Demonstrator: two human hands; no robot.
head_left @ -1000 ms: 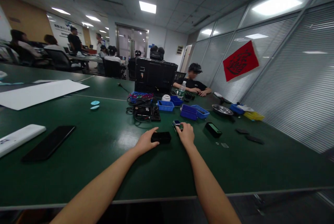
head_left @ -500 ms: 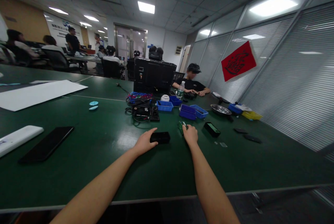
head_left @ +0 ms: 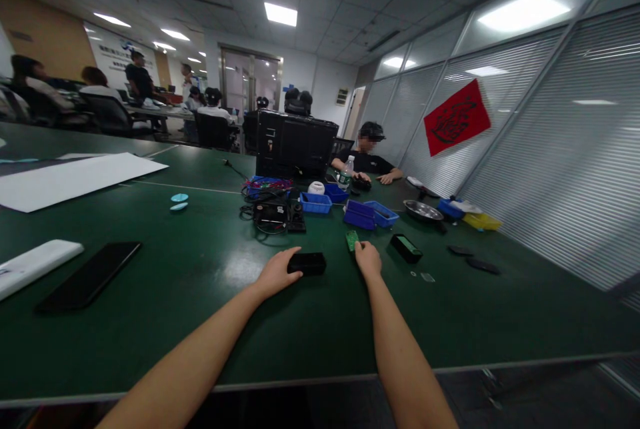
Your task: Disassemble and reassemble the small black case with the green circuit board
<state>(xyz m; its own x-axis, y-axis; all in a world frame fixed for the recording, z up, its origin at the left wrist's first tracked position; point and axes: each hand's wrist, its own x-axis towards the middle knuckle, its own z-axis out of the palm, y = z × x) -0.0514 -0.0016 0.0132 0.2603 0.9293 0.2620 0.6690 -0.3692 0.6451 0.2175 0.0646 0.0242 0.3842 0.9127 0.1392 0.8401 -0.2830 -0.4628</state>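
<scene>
At the centre of the frame, the person's left hand [head_left: 277,273] closes over the near end of a small black box [head_left: 309,263], fingers curled on top and pinning it flat to the green table [head_left: 210,322]. Just to the right, the right hand [head_left: 369,258] sits loosely curled. Its fingertips [head_left: 361,246] are at the near edge of a small green circuit board [head_left: 352,240] lying flat on the table, and whether they pinch it or merely touch it cannot be made out from here. The board looks thin, stiff and light, and likely fragile on its faces, so its bare edges seem the safest place to take hold. The box looks rigid and smooth-sided, light enough for one hand, and best gripped across its short width.

Right of the board lies a second dark box with a green top [head_left: 406,248]. Above the hands, toward mid-frame, stand blue bins [head_left: 359,215], a tangle of cables [head_left: 273,213] and a metal bowl [head_left: 423,210], with a large black case [head_left: 296,146] behind them. A co-worker [head_left: 371,161] sits beyond it, near a water bottle [head_left: 345,173]. At lower left lie a dark phone [head_left: 90,276] and a white bar [head_left: 35,264], and a white sheet [head_left: 75,180] spreads at middle left. A red paper [head_left: 456,117] hangs on the glass wall at upper right.
</scene>
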